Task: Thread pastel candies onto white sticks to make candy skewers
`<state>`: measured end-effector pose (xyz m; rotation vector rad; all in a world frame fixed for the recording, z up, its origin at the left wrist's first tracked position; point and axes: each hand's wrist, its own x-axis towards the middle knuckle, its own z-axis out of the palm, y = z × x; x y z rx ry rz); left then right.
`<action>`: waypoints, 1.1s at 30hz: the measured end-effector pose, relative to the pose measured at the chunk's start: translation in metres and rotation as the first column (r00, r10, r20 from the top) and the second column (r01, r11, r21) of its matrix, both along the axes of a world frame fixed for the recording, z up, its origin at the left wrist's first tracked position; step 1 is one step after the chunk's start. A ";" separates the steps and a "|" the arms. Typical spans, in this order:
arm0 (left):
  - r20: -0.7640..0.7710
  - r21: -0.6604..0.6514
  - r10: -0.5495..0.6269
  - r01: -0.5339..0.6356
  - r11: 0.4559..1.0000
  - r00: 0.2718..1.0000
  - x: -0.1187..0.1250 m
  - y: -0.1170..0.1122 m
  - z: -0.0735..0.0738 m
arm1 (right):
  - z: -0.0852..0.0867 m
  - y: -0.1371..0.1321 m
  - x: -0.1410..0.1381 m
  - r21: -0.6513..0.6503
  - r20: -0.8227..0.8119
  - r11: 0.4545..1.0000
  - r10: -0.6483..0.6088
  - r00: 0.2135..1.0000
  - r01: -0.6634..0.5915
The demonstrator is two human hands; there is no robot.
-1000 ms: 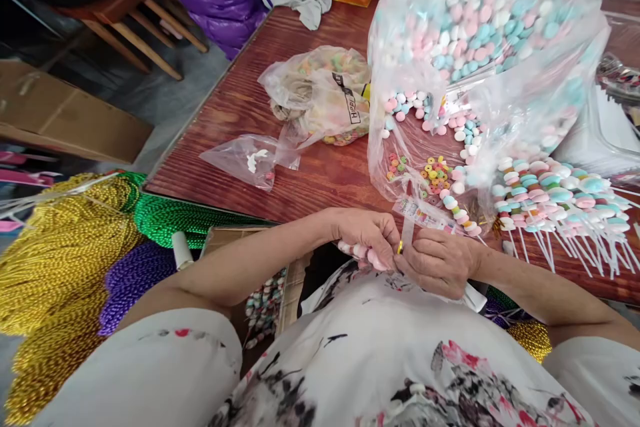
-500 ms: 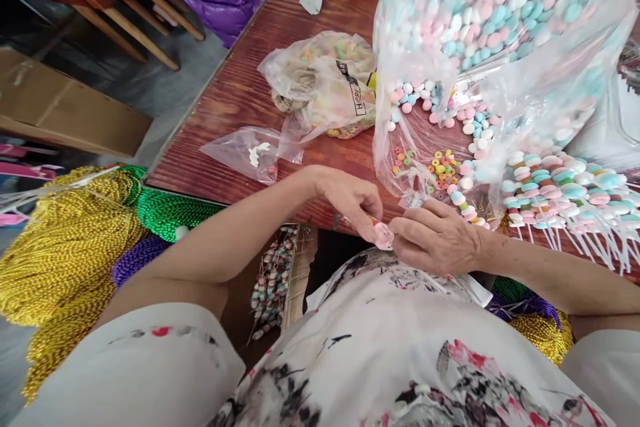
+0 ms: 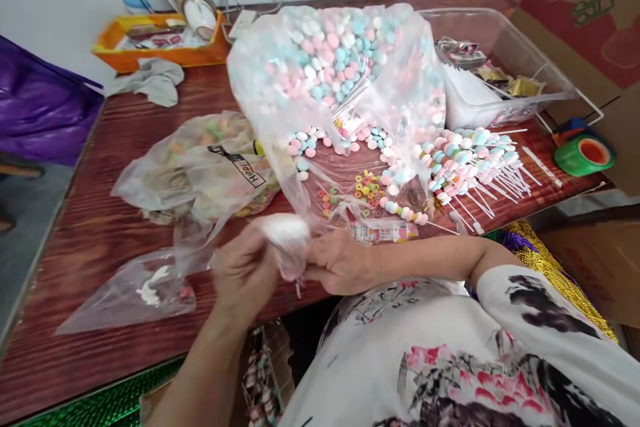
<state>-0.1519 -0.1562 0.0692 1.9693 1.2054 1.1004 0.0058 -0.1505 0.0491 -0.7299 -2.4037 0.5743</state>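
Observation:
My left hand (image 3: 245, 277) is blurred by motion, its fingers closed around one side of a smeared white and pink bundle (image 3: 286, 237) that looks wrapped in thin clear plastic. A thin pale tip sticks out below the bundle. My right hand (image 3: 343, 260) pinches its other side, fingers bent. Just beyond my right hand lie a skewer of pastel candies (image 3: 403, 211) on a white stick and a printed packet (image 3: 385, 232). Small ring candies (image 3: 369, 188) rest on the clear plastic of a large bag of pink, white and blue candies (image 3: 340, 47).
Finished-looking candy skewers (image 3: 460, 157) are piled at the right, near green tape (image 3: 583, 155) and a clear bin (image 3: 500, 107). At left are a knotted bag of ring candies (image 3: 200, 167), a flat clear bag (image 3: 130, 297), a grey cloth (image 3: 155, 80) and an orange tray (image 3: 160, 47).
The view has swung right and up over the table. Both hands have lifted over the table's edge, and a larger white part now shows between them.

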 end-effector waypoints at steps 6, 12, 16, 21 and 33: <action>0.325 -0.407 0.200 -0.054 0.912 0.924 -0.014 -0.021 -0.009 | -0.017 0.004 -0.005 0.166 0.132 0.984 -0.090 0.987 0.068; 0.453 -0.718 0.361 0.093 0.690 0.815 -0.015 -0.057 -0.020 | -0.018 0.012 -0.002 0.460 0.054 0.887 -0.078 0.996 0.044; 0.443 -0.819 0.364 0.206 0.535 0.819 -0.005 -0.077 -0.016 | -0.013 0.013 -0.005 0.432 0.097 0.898 0.047 0.994 -0.085; 0.046 -0.560 0.179 -0.123 0.819 0.983 -0.021 -0.083 -0.033 | 0.002 0.010 -0.005 0.029 0.091 0.974 0.221 0.971 -0.224; -0.407 0.384 0.268 -0.103 0.918 0.874 -0.096 -0.122 -0.049 | -0.016 -0.065 -0.048 -0.906 -0.404 0.109 0.059 0.913 -0.408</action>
